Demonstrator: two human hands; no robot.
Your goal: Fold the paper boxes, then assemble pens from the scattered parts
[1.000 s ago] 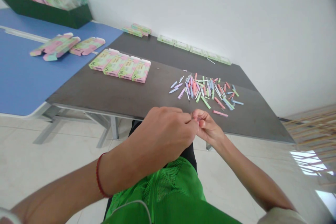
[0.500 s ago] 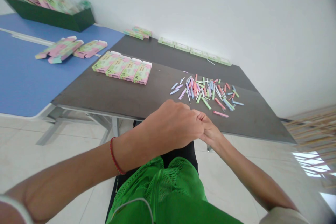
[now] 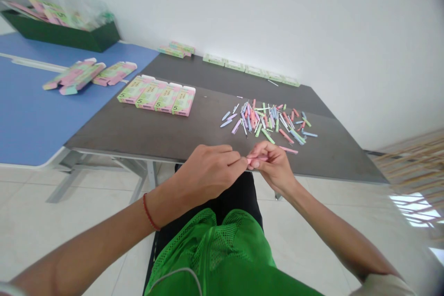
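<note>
In front of the table's near edge, my left hand (image 3: 215, 169) and my right hand (image 3: 275, 166) meet fingertip to fingertip. Between them is a small pink pen part (image 3: 262, 158). My right thumb and fingers pinch its body, and the closed fingers of my left hand are on its left end, which they mostly hide. Just beyond lies a loose pile of pen parts (image 3: 252, 118) in pink, red, green, blue and purple, mixed with thin white refills (image 3: 283, 121). A single pink piece (image 3: 288, 150) lies close behind my right hand.
Several pink-and-green cartons (image 3: 164, 97) stand in a row on the dark table (image 3: 114, 132). Light green boxes (image 3: 255, 70) line the wall side. More cartons (image 3: 116, 73) lie on the blue table (image 3: 21, 115), beside a dark green bin (image 3: 65, 36) holding packaging.
My hands have turned and drawn slightly apart, so the pink pen part now shows between the fingertips. The camera view has shifted slightly.
</note>
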